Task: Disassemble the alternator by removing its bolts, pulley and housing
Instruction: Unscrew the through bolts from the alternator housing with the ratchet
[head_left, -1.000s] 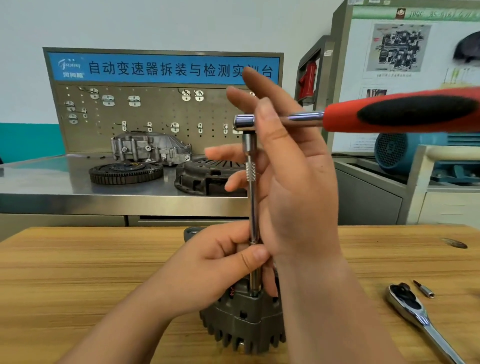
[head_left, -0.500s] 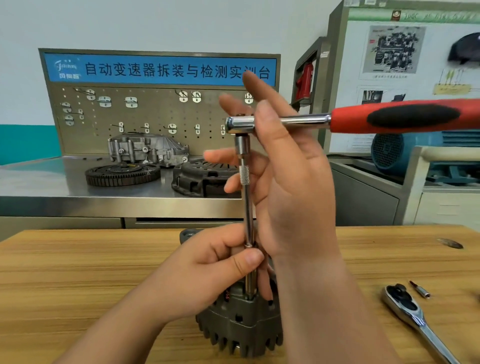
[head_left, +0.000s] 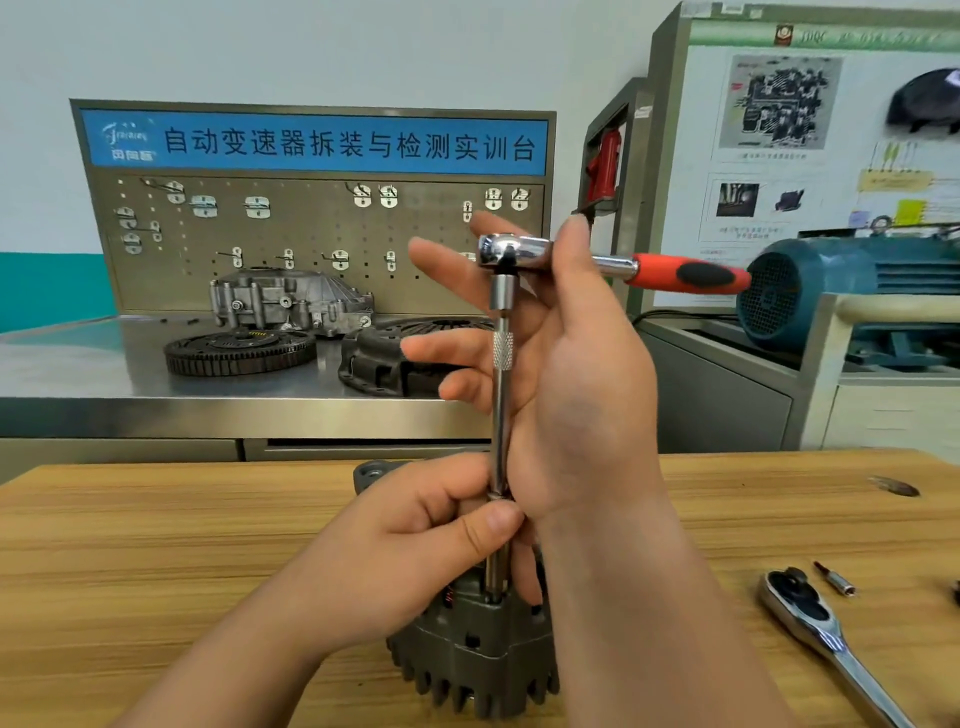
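Observation:
A dark grey alternator (head_left: 467, 654) stands on the wooden table (head_left: 156, 545), finned end toward me. A long chrome extension bar (head_left: 500, 415) rises upright from its top into a ratchet (head_left: 506, 249) whose red and black handle (head_left: 691, 273) points right. My left hand (head_left: 405, 561) rests on the alternator and pinches the bar's lower end between thumb and fingers. My right hand (head_left: 582, 395) is beside the bar with fingers spread straight behind it; its thumb lies across the ratchet's neck. The bolt under the socket is hidden.
A second chrome ratchet (head_left: 810, 618) and a small bit (head_left: 836, 579) lie on the table at right. Behind, a steel bench (head_left: 78, 374) carries a toothed flywheel (head_left: 239, 351), a clutch cover (head_left: 384, 358) and a cast housing (head_left: 291, 301). A blue motor (head_left: 810, 291) sits at right.
The red handle has swung away from me, from pointing out toward the right foreground to pointing right and farther back. Both hands stay on the bar and ratchet.

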